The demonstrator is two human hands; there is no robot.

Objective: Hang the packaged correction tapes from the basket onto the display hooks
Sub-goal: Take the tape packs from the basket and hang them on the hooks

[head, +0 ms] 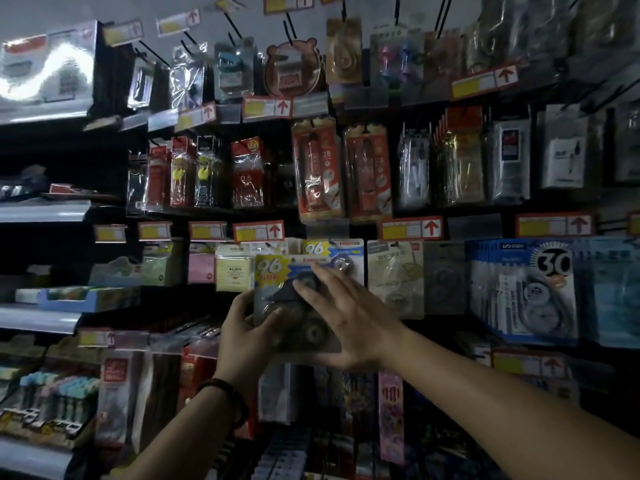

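Both hands are raised against a dim stationery display wall, holding one packaged correction tape [277, 289] between them. The left hand [247, 327] grips the pack's lower left edge, thumb across the front and fingers curled behind. The right hand [349, 317] lies flat over the front of the pack with fingers spread and pointing up-left, its thumb tucked under the bottom edge, so the pack is clamped between the two hands. A yellow "96" burst shows at the pack's top left corner, just above the right hand's fingertips. A dark beaded bracelet [225, 393] circles the left wrist.

Directly behind the held pack, above the right hand, another "96" correction tape pack [332, 252] already hangs on the wall. To the right of the right hand hang grey carded tapes [394, 278], and farther right a blue row of packs marked "30" [526, 289]. Above the hands runs a red-and-yellow price tag [258, 232] with an up arrow. Whether the held pack's hang hole is on a hook cannot be seen.
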